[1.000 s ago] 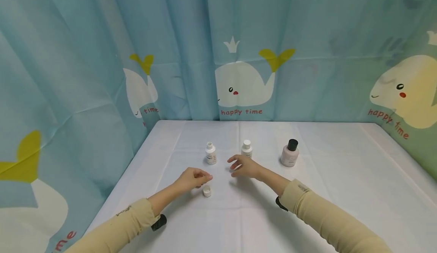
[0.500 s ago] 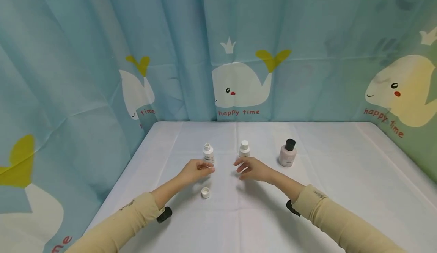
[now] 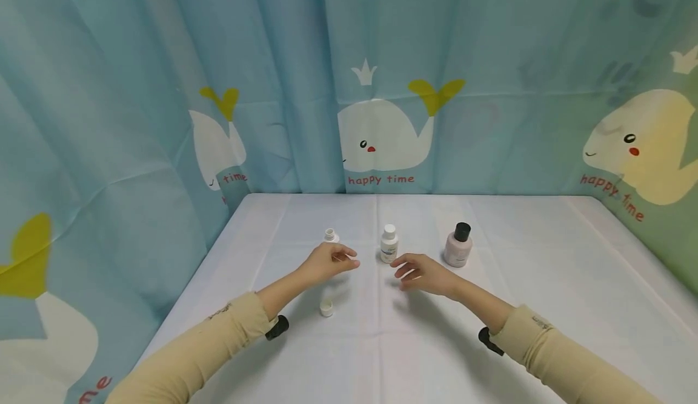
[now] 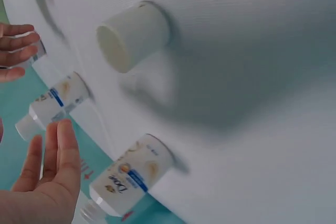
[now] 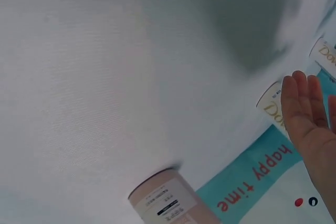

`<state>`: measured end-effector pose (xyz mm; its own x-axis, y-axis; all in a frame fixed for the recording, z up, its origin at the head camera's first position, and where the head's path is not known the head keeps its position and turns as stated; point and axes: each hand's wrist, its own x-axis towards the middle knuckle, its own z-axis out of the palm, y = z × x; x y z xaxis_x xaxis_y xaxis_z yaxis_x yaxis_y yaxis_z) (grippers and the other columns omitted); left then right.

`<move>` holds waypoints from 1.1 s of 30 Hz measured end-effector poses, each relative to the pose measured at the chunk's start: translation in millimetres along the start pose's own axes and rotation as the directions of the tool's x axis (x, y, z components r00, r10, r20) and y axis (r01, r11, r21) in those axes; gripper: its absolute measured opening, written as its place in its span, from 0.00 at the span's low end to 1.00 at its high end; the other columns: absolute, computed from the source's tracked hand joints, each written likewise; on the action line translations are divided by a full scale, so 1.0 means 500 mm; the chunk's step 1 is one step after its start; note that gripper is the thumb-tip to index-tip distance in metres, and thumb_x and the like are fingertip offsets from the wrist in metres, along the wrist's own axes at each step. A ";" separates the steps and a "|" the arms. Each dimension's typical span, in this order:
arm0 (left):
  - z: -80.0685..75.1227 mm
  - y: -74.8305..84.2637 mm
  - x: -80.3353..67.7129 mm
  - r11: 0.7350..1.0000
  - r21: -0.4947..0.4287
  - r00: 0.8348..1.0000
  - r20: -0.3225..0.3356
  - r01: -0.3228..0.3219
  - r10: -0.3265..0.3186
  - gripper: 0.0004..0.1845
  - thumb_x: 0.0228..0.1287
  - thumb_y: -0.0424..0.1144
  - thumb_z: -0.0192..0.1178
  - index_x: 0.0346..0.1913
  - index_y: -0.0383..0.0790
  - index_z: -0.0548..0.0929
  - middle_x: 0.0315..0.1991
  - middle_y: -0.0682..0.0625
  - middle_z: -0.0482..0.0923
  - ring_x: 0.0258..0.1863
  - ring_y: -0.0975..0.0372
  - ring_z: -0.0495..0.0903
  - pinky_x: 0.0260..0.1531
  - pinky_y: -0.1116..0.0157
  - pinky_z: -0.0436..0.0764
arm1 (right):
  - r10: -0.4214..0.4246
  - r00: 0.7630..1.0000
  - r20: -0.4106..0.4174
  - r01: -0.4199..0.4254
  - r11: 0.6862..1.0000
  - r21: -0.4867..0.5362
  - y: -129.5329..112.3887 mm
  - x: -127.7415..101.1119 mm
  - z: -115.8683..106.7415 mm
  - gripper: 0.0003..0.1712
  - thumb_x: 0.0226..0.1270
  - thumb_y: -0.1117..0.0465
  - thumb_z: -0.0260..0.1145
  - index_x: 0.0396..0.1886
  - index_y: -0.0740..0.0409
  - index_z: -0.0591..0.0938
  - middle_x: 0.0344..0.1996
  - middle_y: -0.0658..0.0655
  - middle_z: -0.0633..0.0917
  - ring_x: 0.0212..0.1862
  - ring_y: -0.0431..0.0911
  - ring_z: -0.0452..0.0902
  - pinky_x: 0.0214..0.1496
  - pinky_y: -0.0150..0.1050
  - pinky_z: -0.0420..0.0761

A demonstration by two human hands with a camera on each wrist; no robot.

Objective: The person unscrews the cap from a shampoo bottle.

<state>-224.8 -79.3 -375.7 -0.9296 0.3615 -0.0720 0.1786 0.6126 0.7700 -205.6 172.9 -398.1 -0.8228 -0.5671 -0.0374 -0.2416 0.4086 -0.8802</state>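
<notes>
Three small bottles stand in a row on the white table (image 3: 545, 283). The left white bottle (image 3: 329, 234) has no cap and is partly hidden behind my left hand (image 3: 335, 260), which hovers just in front of it, fingers relaxed and empty. Its loose white cap (image 3: 326, 310) lies on the table nearer to me, seen large in the left wrist view (image 4: 131, 38). The middle white bottle (image 3: 389, 243) is capped. My right hand (image 3: 420, 271) hovers empty just in front and to the right of it. The left wrist view shows the uncapped Dove bottle (image 4: 131, 174) beside my left hand (image 4: 47, 182).
A pink bottle with a black cap (image 3: 458, 245) stands right of my right hand, also in the right wrist view (image 5: 168, 203). A blue whale-print curtain (image 3: 382, 89) surrounds the table at the back and both sides.
My left hand has left the loose cap and moved forward to the uncapped bottle. My right hand has drawn back to the right, uncovering the middle bottle.
</notes>
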 end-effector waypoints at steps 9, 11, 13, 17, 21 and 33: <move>0.013 0.025 0.029 0.995 0.040 0.996 0.003 -0.093 0.093 0.16 0.58 0.40 0.66 0.47 0.34 0.83 0.35 0.45 0.84 0.35 0.60 0.79 0.31 0.70 0.79 | -0.015 1.000 -0.027 0.014 0.999 -0.034 0.002 -0.031 -0.014 0.26 0.56 0.73 0.67 0.53 0.80 0.70 0.44 0.76 0.79 0.48 0.65 0.78 0.48 0.41 0.83; 0.014 0.033 0.034 0.993 0.057 0.995 0.006 -0.103 0.103 0.15 0.58 0.40 0.66 0.46 0.35 0.83 0.35 0.46 0.84 0.35 0.60 0.79 0.30 0.70 0.79 | -0.022 0.999 -0.032 0.021 0.999 -0.046 0.004 -0.040 -0.017 0.26 0.56 0.73 0.66 0.53 0.80 0.70 0.44 0.76 0.79 0.47 0.65 0.78 0.48 0.41 0.83; 0.014 0.042 0.038 0.991 0.067 0.993 0.007 -0.114 0.114 0.15 0.59 0.40 0.66 0.46 0.35 0.83 0.36 0.45 0.84 0.35 0.60 0.80 0.30 0.70 0.79 | -0.027 0.999 -0.043 0.025 0.998 -0.055 0.005 -0.048 -0.019 0.25 0.56 0.72 0.66 0.52 0.79 0.70 0.44 0.76 0.79 0.47 0.65 0.78 0.48 0.42 0.83; 0.014 0.056 0.047 0.989 0.078 0.992 -0.015 -0.124 0.126 0.15 0.59 0.40 0.65 0.46 0.36 0.83 0.36 0.45 0.84 0.36 0.59 0.80 0.31 0.70 0.79 | -0.046 0.997 -0.060 0.042 0.997 -0.064 0.003 -0.062 -0.024 0.25 0.57 0.72 0.66 0.52 0.79 0.71 0.44 0.75 0.79 0.47 0.65 0.78 0.49 0.44 0.82; 0.015 0.065 0.060 0.986 0.087 0.989 -0.037 -0.140 0.143 0.14 0.59 0.41 0.65 0.46 0.37 0.83 0.36 0.45 0.85 0.36 0.59 0.81 0.32 0.70 0.79 | -0.045 0.995 -0.088 0.040 0.997 -0.065 0.003 -0.079 -0.029 0.24 0.58 0.71 0.66 0.53 0.78 0.71 0.45 0.74 0.79 0.47 0.64 0.79 0.49 0.40 0.82; 0.007 0.078 0.103 0.976 0.006 0.965 -0.152 -0.216 0.214 0.12 0.60 0.37 0.65 0.46 0.38 0.84 0.40 0.45 0.84 0.38 0.57 0.82 0.38 0.69 0.82 | -0.150 0.937 -0.315 0.142 0.989 -0.047 0.013 -0.102 -0.030 0.20 0.59 0.71 0.65 0.51 0.73 0.75 0.43 0.71 0.81 0.44 0.37 0.80 0.47 0.25 0.79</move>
<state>-264.4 -34.5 -351.4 -0.9077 0.3735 0.1914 0.3768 0.5246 0.7634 -173.0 215.1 -394.6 -0.8970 -0.3673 0.2460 -0.3802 0.3572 -0.8531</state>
